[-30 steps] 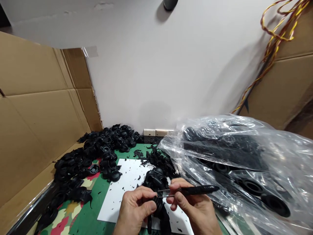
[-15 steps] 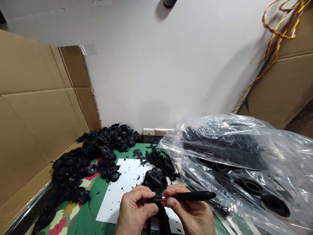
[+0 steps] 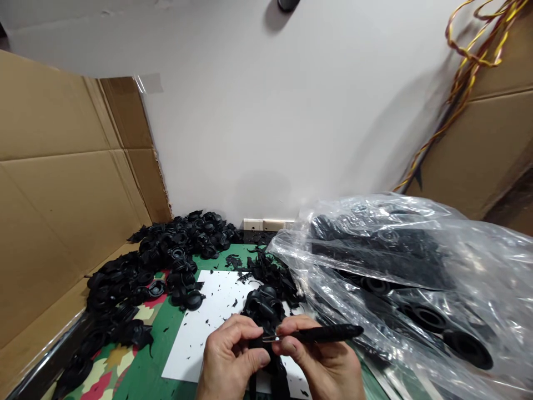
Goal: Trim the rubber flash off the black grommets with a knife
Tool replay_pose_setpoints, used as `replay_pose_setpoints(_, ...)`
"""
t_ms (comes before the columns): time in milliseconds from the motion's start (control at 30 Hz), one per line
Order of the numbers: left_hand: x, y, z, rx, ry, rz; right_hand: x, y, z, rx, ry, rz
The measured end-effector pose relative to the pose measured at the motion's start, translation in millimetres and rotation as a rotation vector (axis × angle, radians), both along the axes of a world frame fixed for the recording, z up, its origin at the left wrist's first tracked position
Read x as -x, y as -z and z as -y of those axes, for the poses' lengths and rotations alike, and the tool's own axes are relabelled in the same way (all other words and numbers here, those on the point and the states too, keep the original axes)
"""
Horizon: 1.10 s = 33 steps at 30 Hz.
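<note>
Low in the middle, my left hand (image 3: 233,355) pinches a small black rubber part between thumb and fingers, which hide most of it. Facing it, my right hand (image 3: 322,355) grips a slim black-handled tool (image 3: 328,333) like a pen. The tool's thin metal tip points left and reaches the black part at my left fingertips; the kind of tip is too small to tell. Just beyond my fingers, several black rubber pieces (image 3: 263,303) lie heaped on a white sheet (image 3: 187,350) dotted with black scraps.
A large pile of black rubber parts (image 3: 183,244) spreads along the left. Black trimmings (image 3: 275,272) lie behind the sheet. On the right, a clear plastic bag (image 3: 416,244) holds black ring-shaped parts. Cardboard (image 3: 62,166) stands at the left, and twisted yellow-brown wires (image 3: 466,78) hang at the right.
The tool and my right hand have shifted slightly left, with its tip closer to my left fingertips. Both hands keep their hold.
</note>
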State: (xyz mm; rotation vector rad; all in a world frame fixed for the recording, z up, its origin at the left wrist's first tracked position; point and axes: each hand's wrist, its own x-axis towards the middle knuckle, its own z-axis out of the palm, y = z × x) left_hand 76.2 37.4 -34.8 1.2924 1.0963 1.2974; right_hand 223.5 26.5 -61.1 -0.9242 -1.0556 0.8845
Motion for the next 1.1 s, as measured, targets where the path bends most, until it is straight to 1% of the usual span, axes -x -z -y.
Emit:
replay_pose_setpoints(133,1.6,13.4,1.3,-0.096,-0.04,-0.041,1.1,-0.8,0.2,-0.003,0.025,0.022)
replay_pose_setpoints(233,0.3,16.1,3.1,-0.134,-0.048,-0.074,4.8,-0.8,2.7,-0.121,0.054,0.094)
replay_pose_setpoints(333,-3.7,11.6,6.3,-0.13,-0.055,-0.042,6.2,-4.5,6.8,-0.268,0.09,0.3)
replay_pose_setpoints(400,-6.4,6.5,9.0,-0.085,-0.071,0.022,2.7,-9.2,7.6,-0.326,0.131,0.445)
replay_pose_setpoints(467,-8.0,1.3,11.3,-0.021,-0.096,0.076,-4.2,-13.6,5.3,-0.368,0.18,0.503)
replay_pose_setpoints(533,-7.8,-2.9,12.3,0.027,-0.11,0.092,-11.7,-15.5,0.7,-0.368,0.207,0.489)
replay_pose_setpoints(600,-6.1,-4.9,11.9,0.048,-0.121,0.106,-16.3,-14.5,-4.0,-0.317,0.209,0.415)
replay_pose_setpoints(667,-3.6,-4.1,10.2,0.052,-0.127,0.124,-16.4,-12.5,-6.5,-0.217,0.185,0.316)
replay_pose_setpoints(733,-0.7,-1.0,8.1,0.052,-0.113,0.112,-13.4,-12.0,-6.0,-0.118,0.103,0.221)
replay_pose_setpoints(800,1.7,2.9,6.3,0.037,-0.077,0.074,-9.2,-14.2,-3.2,-0.041,-0.023,0.174)
replay_pose_setpoints(867,2.8,5.4,5.9,0.005,-0.063,0.045,-5.1,-18.7,0.5,0.041,-0.108,0.185)
replay_pose_setpoints(967,1.5,5.3,8.0,-0.045,-0.113,0.01,-0.1,-27.0,4.7,0.152,-0.166,0.281)
replay_pose_setpoints(1100,-1.3,2.9,11.1,-0.096,-0.182,-0.107,4.8,-34.4,5.5,0.2,-0.219,0.357)
